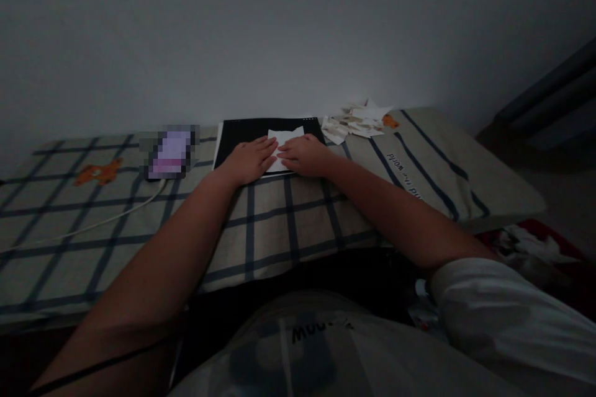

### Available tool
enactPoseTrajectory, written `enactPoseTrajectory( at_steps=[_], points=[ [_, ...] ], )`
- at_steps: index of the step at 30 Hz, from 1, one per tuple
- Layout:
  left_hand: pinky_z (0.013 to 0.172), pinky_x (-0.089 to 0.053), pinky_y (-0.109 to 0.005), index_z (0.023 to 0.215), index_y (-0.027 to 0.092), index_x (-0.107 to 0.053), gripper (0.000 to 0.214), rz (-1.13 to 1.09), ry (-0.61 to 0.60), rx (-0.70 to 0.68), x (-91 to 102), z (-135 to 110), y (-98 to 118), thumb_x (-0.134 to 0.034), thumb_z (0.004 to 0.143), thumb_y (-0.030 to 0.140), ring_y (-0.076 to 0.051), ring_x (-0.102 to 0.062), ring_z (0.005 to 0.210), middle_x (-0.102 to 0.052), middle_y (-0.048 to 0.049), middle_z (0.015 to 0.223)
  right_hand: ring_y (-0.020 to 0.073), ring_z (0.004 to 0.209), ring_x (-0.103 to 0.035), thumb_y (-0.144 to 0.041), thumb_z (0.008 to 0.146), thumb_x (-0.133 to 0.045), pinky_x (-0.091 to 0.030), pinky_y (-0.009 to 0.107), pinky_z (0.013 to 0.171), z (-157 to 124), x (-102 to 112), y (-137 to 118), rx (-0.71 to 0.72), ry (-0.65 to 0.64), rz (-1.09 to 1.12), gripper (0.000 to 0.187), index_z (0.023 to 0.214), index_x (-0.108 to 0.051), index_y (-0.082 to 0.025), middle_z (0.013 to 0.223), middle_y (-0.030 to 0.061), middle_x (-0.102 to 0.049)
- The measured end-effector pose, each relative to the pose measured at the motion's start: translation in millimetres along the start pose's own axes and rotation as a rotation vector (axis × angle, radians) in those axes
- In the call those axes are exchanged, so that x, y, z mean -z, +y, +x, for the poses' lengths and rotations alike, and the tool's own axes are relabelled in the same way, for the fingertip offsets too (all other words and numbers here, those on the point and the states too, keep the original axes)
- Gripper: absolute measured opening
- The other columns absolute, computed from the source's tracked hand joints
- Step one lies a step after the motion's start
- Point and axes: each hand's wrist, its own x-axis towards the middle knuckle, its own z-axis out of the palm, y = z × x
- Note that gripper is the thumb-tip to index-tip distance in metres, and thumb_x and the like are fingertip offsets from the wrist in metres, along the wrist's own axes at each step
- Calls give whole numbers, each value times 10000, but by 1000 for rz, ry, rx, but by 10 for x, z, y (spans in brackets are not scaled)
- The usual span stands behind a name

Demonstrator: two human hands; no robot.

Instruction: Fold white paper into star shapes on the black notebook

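A small white sheet of paper with an uneven top edge lies on a black board or folder. My left hand rests flat on the paper's left side, fingers stretched toward its middle. From the other side, my right hand lies over the paper's right part with its fingers extended. The fingertips of both hands nearly meet over the sheet. Part of the paper is hidden under them. Beneath the black board, white edges show at its left and front.
Torn paper scraps are piled right of the board. A pixelated phone with a white cable lies at left. The checked tablecloth covers the table against the wall. A red container holding crumpled paper stands below at right.
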Motion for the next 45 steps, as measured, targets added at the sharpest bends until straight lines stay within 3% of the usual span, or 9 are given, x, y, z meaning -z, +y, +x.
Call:
enactPoseTrajectory(
  at_steps=[6,16,27,34,40,45],
  points=[
    [1394,-364,-490,1812,145,-404,661,7,-7,-5,12,2,10,-309,1208,394,-287,-356,1764,-407,-141,1875,370,1507,-622,-437,1155,-581,-371,565,1252,-4,-2,-119,-81,42,-35,453,1449,-817,-187,1597,172,-735],
    [1413,-330,-461,1808,168,-421,668,-11,-9,-5,24,3,-20,-304,1203,426,-254,-334,1774,-399,-112,1879,341,1608,-556,-474,1121,-661,-300,583,1349,22,-70,-50,-133,38,77,544,1571,-708,-172,1699,176,-654],
    [1426,-305,-426,1755,203,-530,816,-100,42,-82,8,73,-308,-442,1091,670,-262,-459,1712,-512,-68,1820,325,1587,-591,-505,1131,-659,-416,514,1288,33,0,-61,-119,11,40,541,1565,-731,-189,1693,137,-668],
    [1415,-308,-463,1822,166,-392,944,-59,26,-11,-19,146,-393,-490,1073,732,-298,-385,1751,-424,-119,1865,321,1537,-630,-553,1140,-631,-456,470,1243,35,-14,-42,-99,28,2,536,1527,-761,-206,1674,125,-687],
    [1368,-391,-433,1689,228,-629,888,-91,86,-82,6,249,-523,-531,1033,820,-306,-556,1630,-619,-81,1737,320,1540,-630,-548,1128,-657,-448,479,1258,42,-22,-32,-110,27,12,551,1548,-747,-204,1669,128,-691],
    [1318,-475,-417,1532,265,-780,709,-177,180,-92,-58,368,-632,-498,1099,750,-269,-682,1489,-772,-65,1559,306,1606,-577,-534,1125,-669,-410,470,1309,45,-26,-32,-108,15,34,572,1582,-720,-193,1708,126,-655]
  ],
)
